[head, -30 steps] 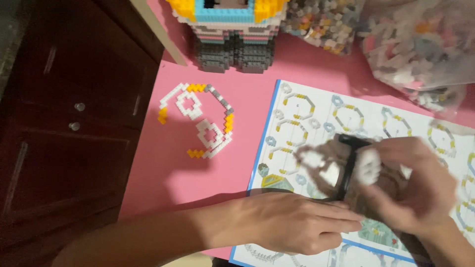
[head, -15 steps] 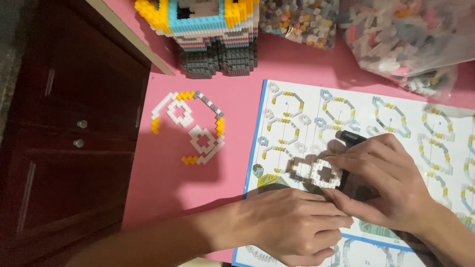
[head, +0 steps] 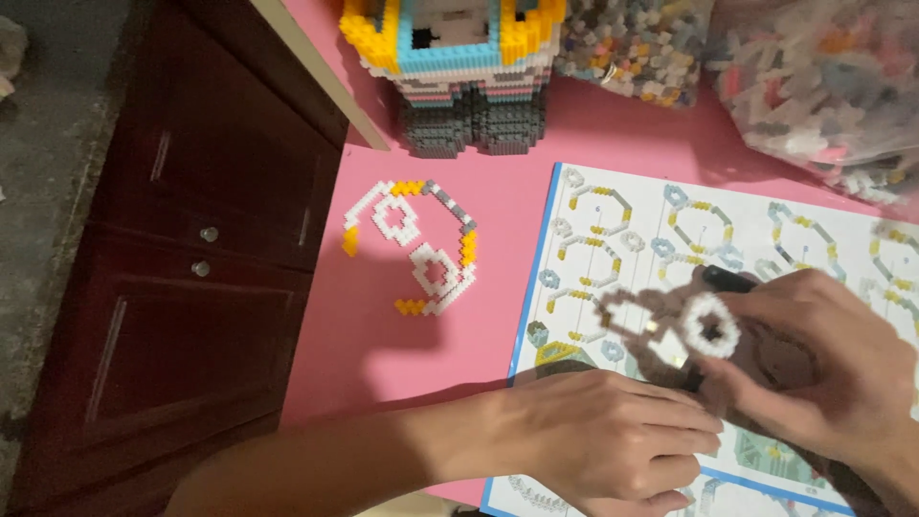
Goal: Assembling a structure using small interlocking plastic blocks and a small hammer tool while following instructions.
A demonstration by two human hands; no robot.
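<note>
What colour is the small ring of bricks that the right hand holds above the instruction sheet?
White. The ring at the right hand fingertips shows clearly in the head view.

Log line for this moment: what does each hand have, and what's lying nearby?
right hand: holds white ring of small blocks | left hand: flat on instruction sheet | nearby: curved block piece on pink table

White brick ring, pink table, white-yellow-grey brick piece, blue-edged booklet.
</note>
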